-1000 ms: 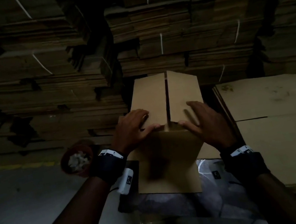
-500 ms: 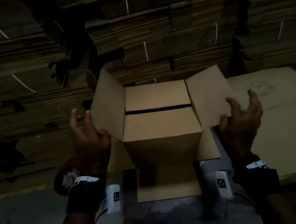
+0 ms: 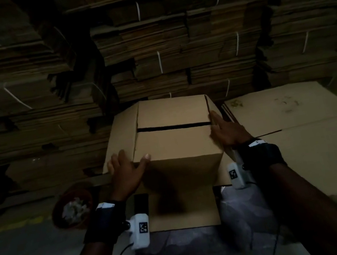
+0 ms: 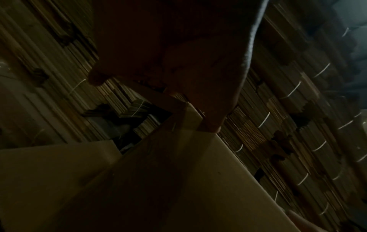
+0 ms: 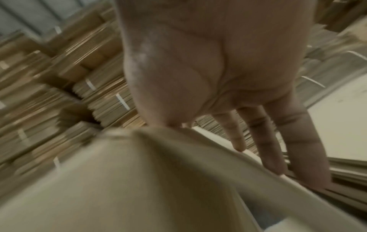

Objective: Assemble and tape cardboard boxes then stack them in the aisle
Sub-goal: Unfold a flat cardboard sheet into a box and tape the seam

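Observation:
A brown cardboard box [image 3: 174,144] stands upright in front of me, its two inner flaps lying flat with a dark gap between them. My left hand [image 3: 126,171] presses the left outer flap [image 3: 118,139] outward and down with straight fingers, thumb on the box's near top corner. My right hand [image 3: 226,133] lies along the box's right top edge with fingers straight, pushing the right outer flap down beside the box. The left wrist view is dark, showing the palm [image 4: 178,62] over the box [image 4: 178,180]. The right wrist view shows straight fingers [image 5: 264,141] beside the box [image 5: 139,180].
Tall stacks of strapped flat cardboard [image 3: 173,49] fill the back. A pile of flat sheets [image 3: 310,149] lies close on the right. A round brown container [image 3: 72,206] with white scraps sits on the floor at left. Crumpled plastic sheet [image 3: 232,216] lies under the box.
A second ago both hands held the outer flaps shut on top. The flaps then swung up and apart, and now they are pushed down along the box's sides.

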`<state>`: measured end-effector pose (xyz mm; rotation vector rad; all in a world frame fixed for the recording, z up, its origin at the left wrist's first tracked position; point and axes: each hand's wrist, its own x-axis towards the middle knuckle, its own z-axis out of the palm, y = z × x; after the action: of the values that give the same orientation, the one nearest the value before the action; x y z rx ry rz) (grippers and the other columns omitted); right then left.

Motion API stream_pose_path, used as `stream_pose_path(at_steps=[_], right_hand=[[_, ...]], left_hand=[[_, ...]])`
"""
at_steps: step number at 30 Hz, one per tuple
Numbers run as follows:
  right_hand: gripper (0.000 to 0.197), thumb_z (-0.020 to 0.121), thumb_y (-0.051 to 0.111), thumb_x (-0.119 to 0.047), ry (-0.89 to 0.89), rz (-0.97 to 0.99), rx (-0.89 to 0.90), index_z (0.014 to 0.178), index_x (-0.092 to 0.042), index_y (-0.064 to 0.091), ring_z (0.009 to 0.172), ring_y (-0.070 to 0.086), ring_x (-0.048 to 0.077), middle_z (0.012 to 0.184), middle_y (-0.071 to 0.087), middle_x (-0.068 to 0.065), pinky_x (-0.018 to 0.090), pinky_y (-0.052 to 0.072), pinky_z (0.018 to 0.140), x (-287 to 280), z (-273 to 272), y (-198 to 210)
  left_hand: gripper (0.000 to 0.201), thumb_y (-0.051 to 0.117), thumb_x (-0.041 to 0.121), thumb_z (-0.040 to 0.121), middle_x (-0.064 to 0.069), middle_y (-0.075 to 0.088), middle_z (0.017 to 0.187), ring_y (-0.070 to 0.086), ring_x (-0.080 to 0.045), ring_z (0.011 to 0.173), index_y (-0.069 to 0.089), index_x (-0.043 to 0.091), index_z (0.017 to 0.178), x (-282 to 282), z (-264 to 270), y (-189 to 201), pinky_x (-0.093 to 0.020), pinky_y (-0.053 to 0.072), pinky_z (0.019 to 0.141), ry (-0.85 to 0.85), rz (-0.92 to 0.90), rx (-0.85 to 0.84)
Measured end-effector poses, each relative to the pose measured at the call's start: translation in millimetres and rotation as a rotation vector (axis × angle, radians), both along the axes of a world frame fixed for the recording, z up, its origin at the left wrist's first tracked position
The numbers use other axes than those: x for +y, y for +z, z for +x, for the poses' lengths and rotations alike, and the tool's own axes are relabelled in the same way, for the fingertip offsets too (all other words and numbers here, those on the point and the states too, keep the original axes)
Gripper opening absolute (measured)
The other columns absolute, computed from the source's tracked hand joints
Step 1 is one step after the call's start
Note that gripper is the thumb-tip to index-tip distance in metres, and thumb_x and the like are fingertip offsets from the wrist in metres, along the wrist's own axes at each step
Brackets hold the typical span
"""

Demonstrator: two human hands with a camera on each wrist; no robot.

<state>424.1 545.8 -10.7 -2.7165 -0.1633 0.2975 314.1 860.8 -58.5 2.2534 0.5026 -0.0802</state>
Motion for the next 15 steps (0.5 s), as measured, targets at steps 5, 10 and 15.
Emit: stream_pose_path(at_steps=[5, 10, 15], right_hand=[[0.067, 0.09, 0.031, -0.074, -0.015, 0.036, -0.013, 0.15, -0.061, 0.005, 0.121, 0.058, 0.039, 0.137, 0.059, 0.02, 0.048, 0.046, 0.1, -13.5, -10.1, -22.6], [0.06, 0.094, 0.034, -0.06, 0.074, 0.099, -0.111, 0.153, -0.051, 0.029, 0.109, 0.058, 0.034, 0.117, 0.059, 0.011, 0.042, 0.047, 0.091, -26.3, -38.8, -31.9], [0.059, 0.084, 0.045, -0.043, 0.239, 0.129, -0.369, 0.138, -0.024, 0.061, 0.091, 0.057, 0.033, 0.092, 0.055, 0.0, 0.034, 0.042, 0.077, -30.0, -60.2, -39.4]], left_hand=[[0.085, 0.062, 0.068, 0.086, -0.008, -0.002, 0.166, -0.004, -0.032, 0.151, 0.03, 0.029, 0.154, 16.1, 10.9, 8.7, -0.059, 0.018, 0.117, 0.105, 0.146, -0.094], [0.057, 0.07, 0.045, 0.091, -0.022, 0.058, 0.127, 0.059, -0.038, 0.112, 0.055, 0.008, 0.132, 29.5, 41.0, 10.3, -0.046, 0.05, 0.093, 0.162, 0.098, -0.239], [0.019, 0.065, 0.018, 0.096, -0.016, 0.072, 0.098, 0.064, -0.019, 0.06, 0.067, 0.005, 0.109, 18.1, 73.4, 29.6, -0.028, 0.052, 0.059, 0.152, -0.021, -0.31]])
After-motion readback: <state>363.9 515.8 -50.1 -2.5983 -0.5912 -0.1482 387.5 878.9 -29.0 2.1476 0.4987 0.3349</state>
